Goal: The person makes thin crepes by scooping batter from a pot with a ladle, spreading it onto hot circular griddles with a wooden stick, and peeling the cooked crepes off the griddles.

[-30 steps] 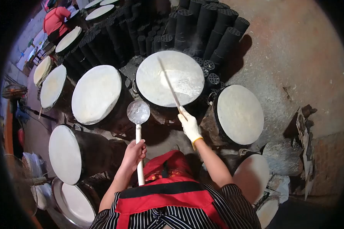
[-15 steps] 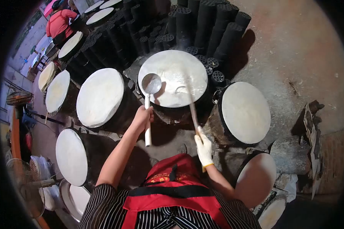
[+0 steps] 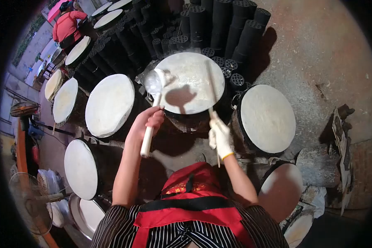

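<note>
My bare left hand [image 3: 151, 118] is closed around the pale handle of a ladle [image 3: 146, 142]. The ladle's round bowl, blurred, hangs over the left edge of the central round griddle [image 3: 190, 78], a pale lump beside it. White batter or thin dough covers the griddle's top, with the ladle's shadow on it. In a white glove with a yellow cuff, my right hand [image 3: 221, 138] grips a thin wooden stick [image 3: 211, 84]. Motion smears the stick's far end, which reaches over the griddle's right side; I cannot tell if it touches the surface.
More white-topped griddles stand around, including one to the right [image 3: 268, 118] and one to the left [image 3: 110, 105]. Black perforated coal briquettes [image 3: 198, 27] are stacked behind. A fan [image 3: 31, 202] is at lower left. A person in red [image 3: 67, 27] is at far left.
The ladle has swung left from above the griddle to its left edge. My gloved hand has risen slightly, and the stick stands at a somewhat different angle. The white surface looks more even.
</note>
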{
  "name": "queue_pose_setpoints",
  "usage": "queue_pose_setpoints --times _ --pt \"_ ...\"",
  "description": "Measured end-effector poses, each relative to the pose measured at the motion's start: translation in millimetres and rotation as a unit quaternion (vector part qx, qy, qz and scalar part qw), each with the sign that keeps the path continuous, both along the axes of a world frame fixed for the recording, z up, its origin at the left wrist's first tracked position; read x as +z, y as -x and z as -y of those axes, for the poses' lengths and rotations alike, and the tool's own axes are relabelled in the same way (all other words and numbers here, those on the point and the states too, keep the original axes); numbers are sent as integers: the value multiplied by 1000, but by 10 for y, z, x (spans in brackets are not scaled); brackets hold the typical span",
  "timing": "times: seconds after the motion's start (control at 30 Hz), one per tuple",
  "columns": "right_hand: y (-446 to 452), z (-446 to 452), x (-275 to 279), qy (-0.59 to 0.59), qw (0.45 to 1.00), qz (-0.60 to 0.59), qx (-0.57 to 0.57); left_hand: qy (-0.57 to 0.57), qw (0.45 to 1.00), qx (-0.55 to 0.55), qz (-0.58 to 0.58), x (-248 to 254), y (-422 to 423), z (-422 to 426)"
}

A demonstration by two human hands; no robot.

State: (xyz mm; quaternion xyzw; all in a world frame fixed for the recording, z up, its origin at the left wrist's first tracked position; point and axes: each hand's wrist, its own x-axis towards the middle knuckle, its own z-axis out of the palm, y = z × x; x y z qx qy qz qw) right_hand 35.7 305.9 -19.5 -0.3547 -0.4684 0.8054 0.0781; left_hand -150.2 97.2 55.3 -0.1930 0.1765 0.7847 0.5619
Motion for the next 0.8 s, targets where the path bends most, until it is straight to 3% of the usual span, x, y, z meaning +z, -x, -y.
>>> queue_pose_setpoints --times 0.03,0.07,0.1,0.17,0.23,0.3,0.37,0.4,0.47,0.57,0.67,0.7,0.73,0.77,0.8 --pt "14 -100 26 -18 999 17 -41 34 999 2 -17 64 -96 70" --pt "40 -133 -417 -289 955 -55 -36 67 997 5 -36 86 -171 131" --pt "57 -131 -844 -536 834 -128 -30 101 993 -8 -59 75 -207 185" --pt "-244 141 -506 -451 881 17 142 168 980 -34 -105 -4 -247 250" --pt "-378 276 -442 -468 852 -19 234 231 961 -26 -149 -162 -357 329" --pt "-387 139 -449 -451 870 -68 191 296 934 -24 -201 -336 -465 415" --pt "-276 -73 -610 -455 885 -93 24 349 907 3 -236 -409 -594 459" --pt "-278 -157 -633 -439 897 -46 8 362 896 11 -255 -446 -656 474" --pt "-465 -192 -651 -450 884 10 126 426 855 30 -295 -497 -769 396" --pt "-718 -130 -543 -426 874 -54 228 456 808 0 -372 -488 -829 129" --pt "-788 -214 -522 -338 935 -39 101 475 773 -26 -421 -507 -854 -206" --pt "-756 -267 -534 -258 965 -2 55 483 759 -33 -436 -502 -873 -315" --pt "-729 -314 -564 -175 984 37 7 498 727 -53 -469 -563 -880 -387" --pt "-757 -359 -701 -206 978 22 5 510 694 -76 -502 -656 -880 -455" --pt "-783 -404 -837 -238 971 8 2 541 606 -102 -574 -739 -891 -508"
